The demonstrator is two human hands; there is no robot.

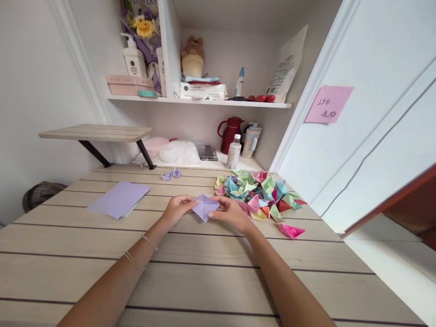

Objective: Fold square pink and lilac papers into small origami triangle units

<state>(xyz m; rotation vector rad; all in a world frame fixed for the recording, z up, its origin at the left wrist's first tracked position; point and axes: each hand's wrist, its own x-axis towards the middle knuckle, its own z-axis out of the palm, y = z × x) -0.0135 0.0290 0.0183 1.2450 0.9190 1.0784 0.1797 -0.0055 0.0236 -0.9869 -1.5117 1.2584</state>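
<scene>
A folded lavender paper square, turned like a diamond with crease lines meeting at its middle, is held just over the table between both hands. My left hand pinches its left corner, thumb on top. On the opposite corner, my right hand grips with the thumb on the paper's face and the fingers behind it. Just beyond the right hand lies a heap of colourful folded paper boats. One pink paper boat sits apart, nearer the table's right edge.
Flat lavender sheets lie on the slatted table at left. Two small purple folded papers are farther back. A raised wooden stand occupies the back left. A bottle and red jug stand behind the heap.
</scene>
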